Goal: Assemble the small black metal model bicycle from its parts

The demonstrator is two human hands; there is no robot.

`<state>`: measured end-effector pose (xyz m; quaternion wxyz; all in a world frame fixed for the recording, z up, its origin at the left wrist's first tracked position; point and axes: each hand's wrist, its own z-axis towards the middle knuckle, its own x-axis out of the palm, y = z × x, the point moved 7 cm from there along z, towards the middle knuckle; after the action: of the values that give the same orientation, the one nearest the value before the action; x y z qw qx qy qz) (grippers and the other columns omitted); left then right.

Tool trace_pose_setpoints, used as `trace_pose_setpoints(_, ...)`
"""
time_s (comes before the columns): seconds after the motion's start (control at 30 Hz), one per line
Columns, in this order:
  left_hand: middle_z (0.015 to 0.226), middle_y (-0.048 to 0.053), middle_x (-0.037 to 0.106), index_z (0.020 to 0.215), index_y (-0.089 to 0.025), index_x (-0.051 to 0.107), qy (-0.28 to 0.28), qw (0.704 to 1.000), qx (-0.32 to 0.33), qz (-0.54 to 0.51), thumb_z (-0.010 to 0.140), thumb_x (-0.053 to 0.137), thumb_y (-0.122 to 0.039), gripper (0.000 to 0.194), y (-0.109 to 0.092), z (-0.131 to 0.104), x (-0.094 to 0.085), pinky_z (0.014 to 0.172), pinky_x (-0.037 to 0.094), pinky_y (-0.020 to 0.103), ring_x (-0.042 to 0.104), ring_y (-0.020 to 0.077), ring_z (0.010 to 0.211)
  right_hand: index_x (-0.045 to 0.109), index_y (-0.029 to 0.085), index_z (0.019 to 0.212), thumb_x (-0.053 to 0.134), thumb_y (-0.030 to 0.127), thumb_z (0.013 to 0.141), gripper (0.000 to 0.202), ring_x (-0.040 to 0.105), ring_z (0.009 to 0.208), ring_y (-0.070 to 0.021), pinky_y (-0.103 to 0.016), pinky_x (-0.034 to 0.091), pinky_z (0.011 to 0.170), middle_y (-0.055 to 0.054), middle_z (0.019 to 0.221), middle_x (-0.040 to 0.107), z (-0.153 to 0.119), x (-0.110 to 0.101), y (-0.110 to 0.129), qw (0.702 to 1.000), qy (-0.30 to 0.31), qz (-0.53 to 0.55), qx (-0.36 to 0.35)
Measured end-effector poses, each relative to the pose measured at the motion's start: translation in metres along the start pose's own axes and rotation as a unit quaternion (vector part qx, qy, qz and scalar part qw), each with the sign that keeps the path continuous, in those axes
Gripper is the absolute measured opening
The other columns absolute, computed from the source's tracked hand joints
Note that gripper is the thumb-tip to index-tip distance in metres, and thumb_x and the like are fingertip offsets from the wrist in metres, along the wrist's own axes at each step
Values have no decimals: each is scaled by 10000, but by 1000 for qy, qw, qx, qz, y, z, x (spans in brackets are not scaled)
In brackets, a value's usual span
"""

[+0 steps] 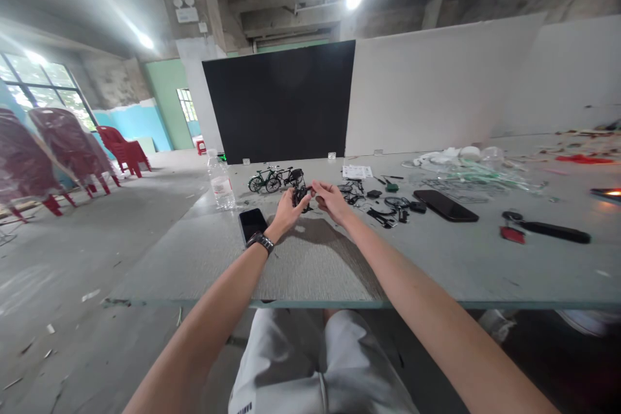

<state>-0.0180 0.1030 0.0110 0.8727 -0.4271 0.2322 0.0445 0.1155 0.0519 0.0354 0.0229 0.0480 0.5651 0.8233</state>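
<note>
Over the table, my left hand [288,208] is closed on a small black model bicycle [301,196], whose details are partly hidden by the fingers. My right hand [332,202] is pinched close against its right side; whatever lies between those fingertips is too small to make out. Just behind stand a green model bicycle [264,180] and a dark one [290,176], upright side by side. To the right of my hands lie loose black model parts [353,190], with a spoked wheel [396,202] among them.
A phone [253,225] lies by my left wrist, with a water bottle [220,184] behind it. Rightward are another dark phone [445,205], a black-handled tool [553,230], a printed sheet [358,172] and clear plastic bags [475,165]. A black panel [281,103] stands behind the table.
</note>
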Motion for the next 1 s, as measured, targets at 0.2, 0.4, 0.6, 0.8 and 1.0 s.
trace_pose_setpoints(0.2,1267,186,614,1262,-151,559,19,999,22,26,930,540,-650,600,-4,-1,3,1048,438,454,573,325,1213,465,218,614,706,706,780,570,166,408,-58,-243,144,396,91,488,266,-2,2,2,1000,-5,-24,0)
trace_pose_setpoints(0.4,1374,218,539,1352,-126,497,41,999,16,19,874,615,-657,725,-6,-2,3,1100,398,470,510,348,1303,465,227,643,698,681,797,534,210,394,-64,-245,159,398,87,490,305,0,1,-2,1000,-4,-26,-2)
trace_pose_setpoints(0.6,1313,191,583,1311,-150,541,57,997,43,7,885,625,-603,628,-10,-3,4,1087,408,473,543,335,1253,504,241,759,718,698,760,505,220,404,-66,-233,164,400,94,524,354,2,-2,-6,1000,-18,-22,10)
trace_pose_setpoints(0.8,1342,201,566,1346,-127,518,41,998,52,2,907,622,-546,616,-11,-3,4,1105,400,466,534,328,1276,412,231,651,703,711,759,571,190,422,-59,-234,157,407,92,518,304,3,-1,-11,999,1,-48,10)
trace_pose_setpoints(1.0,1305,171,582,1324,-151,538,14,998,59,20,941,575,-568,567,-8,-1,1,1081,428,417,545,298,1265,422,227,598,665,714,767,570,210,402,-62,-234,142,410,79,481,304,8,-2,-25,994,20,-106,35)
